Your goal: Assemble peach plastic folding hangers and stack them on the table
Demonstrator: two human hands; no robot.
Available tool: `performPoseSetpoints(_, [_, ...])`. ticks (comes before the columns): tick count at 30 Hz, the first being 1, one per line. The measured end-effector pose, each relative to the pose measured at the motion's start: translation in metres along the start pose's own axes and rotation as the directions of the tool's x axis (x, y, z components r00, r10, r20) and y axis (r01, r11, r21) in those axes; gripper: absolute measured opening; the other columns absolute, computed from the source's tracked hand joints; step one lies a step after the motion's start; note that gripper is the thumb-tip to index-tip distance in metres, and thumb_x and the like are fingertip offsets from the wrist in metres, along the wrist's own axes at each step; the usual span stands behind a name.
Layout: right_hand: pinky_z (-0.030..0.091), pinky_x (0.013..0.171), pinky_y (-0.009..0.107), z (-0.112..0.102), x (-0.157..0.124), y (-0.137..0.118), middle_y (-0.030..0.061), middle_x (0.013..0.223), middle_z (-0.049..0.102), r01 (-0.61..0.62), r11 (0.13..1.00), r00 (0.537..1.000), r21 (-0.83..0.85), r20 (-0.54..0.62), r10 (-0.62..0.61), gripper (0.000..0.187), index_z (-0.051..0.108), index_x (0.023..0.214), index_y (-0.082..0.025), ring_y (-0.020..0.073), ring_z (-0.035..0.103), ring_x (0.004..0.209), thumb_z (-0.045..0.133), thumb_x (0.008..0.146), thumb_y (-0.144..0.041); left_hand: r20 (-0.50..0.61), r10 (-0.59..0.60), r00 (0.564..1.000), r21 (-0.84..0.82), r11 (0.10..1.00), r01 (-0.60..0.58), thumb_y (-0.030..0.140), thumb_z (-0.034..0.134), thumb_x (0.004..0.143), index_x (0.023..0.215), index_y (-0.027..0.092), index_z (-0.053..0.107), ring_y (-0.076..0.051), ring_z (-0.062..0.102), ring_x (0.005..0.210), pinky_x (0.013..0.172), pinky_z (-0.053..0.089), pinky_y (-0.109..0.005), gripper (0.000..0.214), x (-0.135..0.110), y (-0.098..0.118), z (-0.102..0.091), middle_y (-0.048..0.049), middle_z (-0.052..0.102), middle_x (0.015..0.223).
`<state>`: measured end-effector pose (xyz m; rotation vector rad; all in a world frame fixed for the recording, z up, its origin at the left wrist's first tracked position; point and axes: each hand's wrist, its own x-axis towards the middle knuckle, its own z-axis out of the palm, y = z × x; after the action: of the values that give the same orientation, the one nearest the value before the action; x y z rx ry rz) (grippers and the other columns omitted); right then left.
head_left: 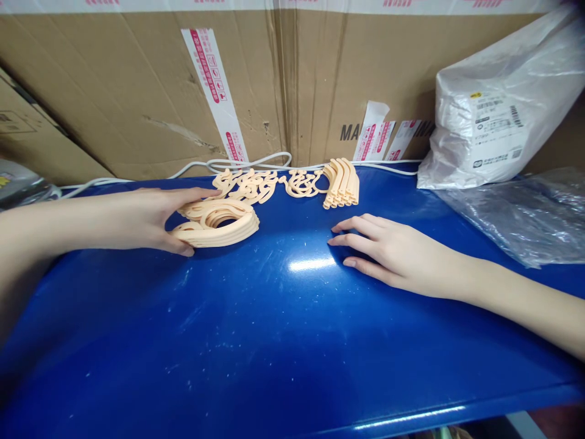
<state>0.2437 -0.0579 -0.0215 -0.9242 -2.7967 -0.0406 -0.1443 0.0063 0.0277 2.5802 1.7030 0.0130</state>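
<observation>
On the left, my left hand (pixel 158 213) grips a stack of cream-coloured curved plastic pieces (pixel 228 235), thumb in front and fingers behind. The pieces are nested layers with a round opening, and what they belong to I cannot make out. My right hand (pixel 379 247) rests over the blue table with its fingers stretched and apart, holding nothing. Just behind its fingertips lies a row of curved cream tubes (pixel 342 183). Between the two hands, farther back, are a small pile of thin looped cream pieces (pixel 301 183) and another pile of wavy cream pieces (pixel 253 186).
Large cardboard boxes (pixel 146 79) stand along the back of the blue table (pixel 256 341). A white cable (pixel 189 167) runs at their foot. At the right are a white labelled plastic bag (pixel 493 122) and clear plastic wrap (pixel 525 213). Another clear bag (pixel 22 186) sits far left.
</observation>
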Motion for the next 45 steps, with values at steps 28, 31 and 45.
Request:
performPoseSetpoints(28, [0.049,0.098,0.045,0.001,-0.001,0.001,0.012,0.127,0.058,0.006,1.0,1.0,-0.005,-0.008,-0.006,0.037,0.06,0.124,-0.017,0.0248,0.059,0.11,0.038,0.102,-0.035,0.182,-0.064,0.981,0.066,0.996,0.053,0.051,0.064,0.062,0.151,0.034,0.029,-0.026,0.058,0.116,0.098,0.041,-0.034,0.098,0.003,0.005,-0.002,-0.0002,0.051,0.147])
performPoseSetpoints(31, [0.049,0.098,0.045,0.002,-0.001,0.001,0.0127,0.127,0.058,0.006,1.0,1.0,0.003,-0.007,-0.006,0.037,0.06,0.125,-0.017,0.0251,0.059,0.11,0.038,0.102,-0.035,0.149,-0.044,0.988,0.048,0.998,0.037,0.046,0.061,0.065,0.15,0.032,0.033,-0.026,0.06,0.111,0.095,0.043,-0.035,0.091,0.001,0.009,-0.003,-0.001,0.054,0.144])
performPoseSetpoints(45, [0.049,0.098,0.045,-0.001,0.0,0.0,0.0125,0.126,0.058,0.003,1.0,1.0,0.007,-0.006,-0.003,0.036,0.06,0.124,-0.016,0.0251,0.059,0.11,0.038,0.102,-0.035,0.134,0.021,0.991,0.011,1.0,-0.022,0.045,0.062,0.069,0.151,0.027,0.031,-0.028,0.056,0.121,0.1,0.042,-0.039,0.089,-0.002,0.007,-0.004,-0.0039,0.05,0.148])
